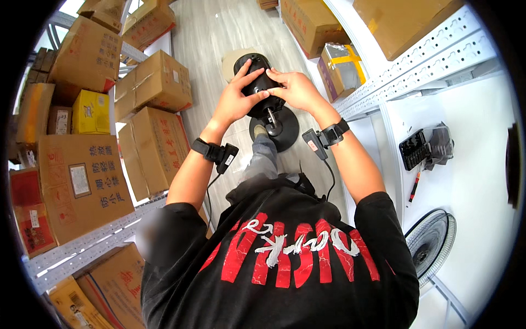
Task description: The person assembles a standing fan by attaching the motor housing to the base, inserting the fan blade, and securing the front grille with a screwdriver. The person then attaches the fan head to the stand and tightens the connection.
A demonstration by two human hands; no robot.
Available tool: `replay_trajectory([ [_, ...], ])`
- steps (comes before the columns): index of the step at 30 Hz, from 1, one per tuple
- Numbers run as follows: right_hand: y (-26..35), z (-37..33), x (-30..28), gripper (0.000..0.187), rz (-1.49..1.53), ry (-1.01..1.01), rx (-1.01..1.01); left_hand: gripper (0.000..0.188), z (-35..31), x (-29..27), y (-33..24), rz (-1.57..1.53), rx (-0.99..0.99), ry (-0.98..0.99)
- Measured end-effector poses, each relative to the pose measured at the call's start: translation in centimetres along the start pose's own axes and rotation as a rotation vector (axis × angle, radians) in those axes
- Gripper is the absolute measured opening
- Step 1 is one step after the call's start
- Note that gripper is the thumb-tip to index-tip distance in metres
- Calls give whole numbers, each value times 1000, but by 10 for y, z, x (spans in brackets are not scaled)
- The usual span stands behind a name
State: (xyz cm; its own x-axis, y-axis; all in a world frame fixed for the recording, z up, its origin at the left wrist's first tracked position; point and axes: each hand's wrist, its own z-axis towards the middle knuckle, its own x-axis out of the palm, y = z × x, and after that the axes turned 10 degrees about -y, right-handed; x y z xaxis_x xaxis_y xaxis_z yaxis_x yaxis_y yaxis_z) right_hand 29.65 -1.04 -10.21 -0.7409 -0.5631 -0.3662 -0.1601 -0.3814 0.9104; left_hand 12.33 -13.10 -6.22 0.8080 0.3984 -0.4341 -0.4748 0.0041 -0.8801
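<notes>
In front of me a black rounded housing, which looks like the motor head of a standing fan, sits on a short metal post above a round black base. Its left side is gripped by my left hand, the fingers reaching over the top and the thumb lying across it. My right hand grips the right side, thumb near the left thumb. The undersides of the housing are hidden. Behind it lies a beige round thing, partly covered. Each wrist wears a black strap with a small device and a cable.
Shelves with stacked cardboard boxes line the left side, a yellow box among them. A perforated metal rack stands right. On a white surface lie a black tool bit case, a screwdriver and a caged fan.
</notes>
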Motion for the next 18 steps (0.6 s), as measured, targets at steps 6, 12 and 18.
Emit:
replay_trajectory([
  [6,3,-5,-30,69,371,240,142,71,0,-10,3,75,133,44],
  [12,-24,-25,-23,74,429,213,138,104,-10,-22,-6,-2,-10,138],
  [18,-43,-19,-12,72,561,171,149,115,-12,-19,-8,220,91,196],
])
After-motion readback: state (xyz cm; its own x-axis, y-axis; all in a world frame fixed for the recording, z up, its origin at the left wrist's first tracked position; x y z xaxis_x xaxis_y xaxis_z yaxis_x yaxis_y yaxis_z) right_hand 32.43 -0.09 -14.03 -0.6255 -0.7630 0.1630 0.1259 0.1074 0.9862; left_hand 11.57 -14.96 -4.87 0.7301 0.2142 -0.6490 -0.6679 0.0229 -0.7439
